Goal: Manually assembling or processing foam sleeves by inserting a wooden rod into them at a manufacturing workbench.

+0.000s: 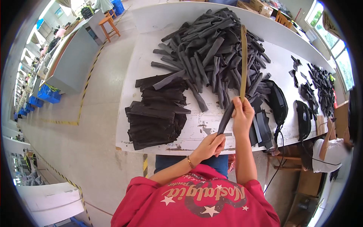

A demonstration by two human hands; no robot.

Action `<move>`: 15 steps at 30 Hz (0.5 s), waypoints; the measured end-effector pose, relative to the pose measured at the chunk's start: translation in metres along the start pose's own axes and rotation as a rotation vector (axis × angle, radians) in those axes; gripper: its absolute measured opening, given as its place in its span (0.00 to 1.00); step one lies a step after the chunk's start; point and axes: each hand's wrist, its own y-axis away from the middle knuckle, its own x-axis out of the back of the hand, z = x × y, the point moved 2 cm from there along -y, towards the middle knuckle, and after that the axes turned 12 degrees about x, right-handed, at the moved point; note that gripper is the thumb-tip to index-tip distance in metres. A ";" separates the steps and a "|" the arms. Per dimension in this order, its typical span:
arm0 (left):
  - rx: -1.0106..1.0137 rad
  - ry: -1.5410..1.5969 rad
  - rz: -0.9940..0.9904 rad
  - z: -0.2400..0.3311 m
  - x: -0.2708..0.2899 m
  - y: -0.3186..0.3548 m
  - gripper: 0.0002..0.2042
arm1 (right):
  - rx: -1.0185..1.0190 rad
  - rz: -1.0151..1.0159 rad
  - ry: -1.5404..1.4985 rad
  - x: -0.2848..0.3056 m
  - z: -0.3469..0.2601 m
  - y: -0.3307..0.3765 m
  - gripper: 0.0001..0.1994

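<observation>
My right hand (242, 112) is closed round a long, flat, yellowish-brown stick (244, 60) that points away over the table. From that same grip a dark grey fabric strip (226, 119), narrow and tube-like, slants down toward my left hand (210, 146). The left fingers are closed on the strip's lower end. Whether the stick runs inside the fabric is hidden by my fingers. Beyond the hands rises a big heap of similar grey fabric strips (206, 41). To their left lie layered stacks of flat dark fabric pieces (155, 123).
The white table (196, 140) has a raised back panel (151, 20). Right of my hands are flat dark panels (261, 128) and black curved pouches (277, 102) with a cord. A co-worker (329, 151) sits at the right, near another dark pile (321, 87). A stool (109, 27) stands far left.
</observation>
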 end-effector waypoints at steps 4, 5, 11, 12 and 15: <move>-0.082 -0.225 0.010 -0.044 0.000 0.016 0.16 | 0.103 0.230 -0.112 -0.008 0.011 -0.038 0.11; -0.103 -0.506 -0.021 -0.068 0.003 0.019 0.14 | 0.191 0.399 -0.163 0.002 0.013 -0.054 0.11; -0.586 -0.077 0.512 0.035 0.031 0.025 0.09 | -0.011 -0.184 0.144 0.002 -0.009 -0.032 0.13; -0.606 0.008 0.501 0.053 0.032 0.017 0.05 | -0.014 -0.262 0.153 -0.006 -0.008 -0.020 0.13; -0.579 -0.045 0.317 0.065 0.041 -0.008 0.05 | -0.055 -0.410 0.066 -0.018 0.009 0.009 0.12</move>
